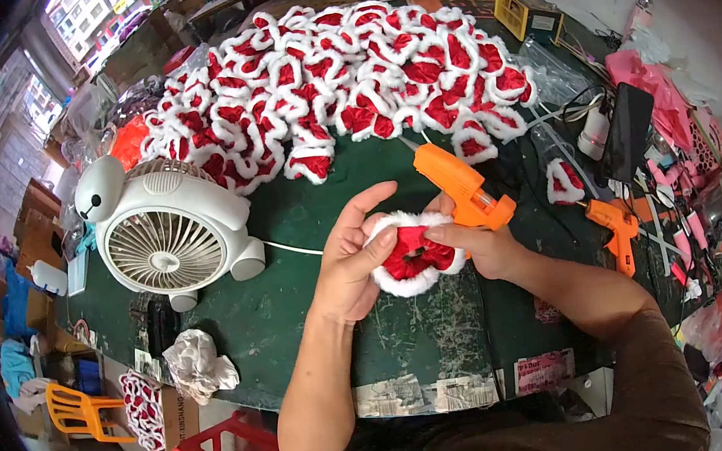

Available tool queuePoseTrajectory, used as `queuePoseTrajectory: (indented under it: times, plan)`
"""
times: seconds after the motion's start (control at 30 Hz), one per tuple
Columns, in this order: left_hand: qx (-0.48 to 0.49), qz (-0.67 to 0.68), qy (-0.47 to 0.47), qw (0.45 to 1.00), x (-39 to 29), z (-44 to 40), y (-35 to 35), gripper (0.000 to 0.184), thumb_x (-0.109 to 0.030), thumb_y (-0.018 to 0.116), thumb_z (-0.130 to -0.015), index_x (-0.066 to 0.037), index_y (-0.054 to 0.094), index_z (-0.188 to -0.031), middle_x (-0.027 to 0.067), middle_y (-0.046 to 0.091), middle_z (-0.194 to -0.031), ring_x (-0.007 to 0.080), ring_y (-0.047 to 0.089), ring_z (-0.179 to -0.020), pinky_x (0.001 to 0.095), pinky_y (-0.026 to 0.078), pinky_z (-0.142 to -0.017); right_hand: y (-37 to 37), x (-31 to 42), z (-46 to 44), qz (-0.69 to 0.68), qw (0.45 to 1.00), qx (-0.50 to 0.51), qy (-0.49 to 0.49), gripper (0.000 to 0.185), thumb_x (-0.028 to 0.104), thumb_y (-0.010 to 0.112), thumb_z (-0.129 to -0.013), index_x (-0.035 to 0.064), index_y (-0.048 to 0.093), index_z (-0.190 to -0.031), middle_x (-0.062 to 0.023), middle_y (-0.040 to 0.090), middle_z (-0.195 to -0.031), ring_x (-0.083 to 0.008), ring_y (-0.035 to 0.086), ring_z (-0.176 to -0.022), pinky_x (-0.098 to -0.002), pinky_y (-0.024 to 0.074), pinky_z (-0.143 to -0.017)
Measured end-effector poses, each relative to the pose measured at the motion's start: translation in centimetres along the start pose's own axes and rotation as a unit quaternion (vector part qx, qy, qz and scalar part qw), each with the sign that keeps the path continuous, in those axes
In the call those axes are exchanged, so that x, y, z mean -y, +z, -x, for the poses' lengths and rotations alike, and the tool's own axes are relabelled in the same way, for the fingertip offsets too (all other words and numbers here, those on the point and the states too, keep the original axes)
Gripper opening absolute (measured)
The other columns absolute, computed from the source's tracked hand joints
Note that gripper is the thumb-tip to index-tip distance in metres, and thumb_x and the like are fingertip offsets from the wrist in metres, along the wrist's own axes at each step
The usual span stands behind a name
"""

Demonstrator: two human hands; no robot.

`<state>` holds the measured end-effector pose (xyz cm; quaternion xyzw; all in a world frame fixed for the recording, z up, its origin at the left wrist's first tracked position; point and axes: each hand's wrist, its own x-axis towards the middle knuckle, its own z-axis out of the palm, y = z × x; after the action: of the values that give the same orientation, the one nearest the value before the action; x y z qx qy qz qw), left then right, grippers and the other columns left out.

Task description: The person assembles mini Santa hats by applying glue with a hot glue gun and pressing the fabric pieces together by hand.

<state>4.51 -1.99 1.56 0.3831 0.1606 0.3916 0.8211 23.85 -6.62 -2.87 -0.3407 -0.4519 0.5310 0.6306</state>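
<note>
A small red fabric piece with white fluffy trim is held up over the table's near middle. My left hand grips its left side, thumb on the front and index finger extended upward. With the thumb, my right hand presses the piece's right edge. That same hand is closed around an orange hot glue gun, whose nozzle points up and left. Its handle is mostly hidden by the hand. The fingers behind the piece are also out of sight.
A large pile of similar red-and-white pieces covers the far table. A white fan stands left, beside crumpled plastic. On the right lie a second orange glue gun, a dark phone and cords. The green table has worn patches.
</note>
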Motion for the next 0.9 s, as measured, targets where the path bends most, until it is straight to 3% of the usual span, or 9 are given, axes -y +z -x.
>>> queuePoseTrajectory:
  times: [0.1, 0.3, 0.53, 0.6, 0.73, 0.9]
  plan:
    - [0.014, -0.014, -0.010, 1.000, 0.2, -0.2, -0.7, 0.057, 0.001, 0.069, -0.087, -0.004, 0.045, -0.139, 0.0051, 0.065, -0.102, 0.0124, 0.063, -0.091, 0.0269, 0.051, -0.085, 0.2, 0.3, 0.2, 0.005, 1.000, -0.003, 0.013, 0.027, 0.004, 0.071, -0.083, 0.0091, 0.050, -0.098, -0.0061, 0.058, -0.101, -0.0144, 0.059, -0.094, -0.0307, 0.0479, -0.084]
    - [-0.023, -0.155, 0.039, 0.987, 1.4, -0.5, -0.7, 0.061, 0.003, 0.071, -0.083, -0.004, 0.046, -0.137, 0.0055, 0.065, -0.101, 0.0134, 0.065, -0.091, 0.0272, 0.054, -0.083, -0.1, -0.4, 0.3, 0.026, 0.999, -0.020, 0.004, 0.027, 0.004, 0.071, -0.083, 0.0090, 0.050, -0.100, -0.0063, 0.058, -0.105, -0.0138, 0.058, -0.095, -0.0304, 0.0474, -0.085]
    - [-0.036, -0.165, 0.053, 0.984, 1.2, -0.5, -0.4, 0.066, 0.011, 0.070, -0.078, -0.003, 0.046, -0.137, 0.0040, 0.065, -0.096, 0.0120, 0.065, -0.086, 0.0251, 0.053, -0.078, 0.2, 0.3, -0.1, -0.019, 0.999, 0.026, -0.017, 0.029, 0.000, 0.069, -0.083, 0.0088, 0.050, -0.102, -0.0053, 0.056, -0.108, -0.0116, 0.057, -0.091, -0.0276, 0.0468, -0.081]
    - [-0.040, -0.189, 0.042, 0.980, 1.3, -0.5, -0.4, 0.069, 0.013, 0.069, -0.076, -0.004, 0.045, -0.139, 0.0038, 0.064, -0.095, 0.0114, 0.064, -0.085, 0.0243, 0.052, -0.078, 0.7, 0.4, 0.2, 0.008, 0.999, 0.029, -0.035, 0.029, -0.001, 0.068, -0.085, 0.0084, 0.049, -0.104, -0.0051, 0.055, -0.107, -0.0105, 0.056, -0.090, -0.0258, 0.0456, -0.080]
    - [-0.025, -0.208, 0.024, 0.977, 1.4, -0.3, 0.2, 0.072, 0.014, 0.069, -0.075, -0.005, 0.045, -0.140, 0.0035, 0.064, -0.095, 0.0106, 0.064, -0.085, 0.0236, 0.052, -0.078, 0.8, 0.3, -0.1, 0.088, 0.995, 0.014, -0.046, 0.020, -0.002, 0.068, -0.087, 0.0076, 0.051, -0.092, -0.0031, 0.056, -0.092, -0.0092, 0.055, -0.085, -0.0252, 0.0453, -0.077]
    - [-0.011, -0.224, 0.017, 0.974, 1.5, -0.3, 0.2, 0.073, 0.013, 0.069, -0.076, -0.007, 0.044, -0.141, 0.0029, 0.063, -0.095, 0.0096, 0.062, -0.084, 0.0224, 0.052, -0.075, 0.7, 0.4, -0.3, 0.047, 0.999, 0.002, -0.019, 0.018, -0.001, 0.067, -0.087, 0.0075, 0.051, -0.087, -0.0027, 0.057, -0.087, -0.0095, 0.056, -0.083, -0.0263, 0.0463, -0.076]
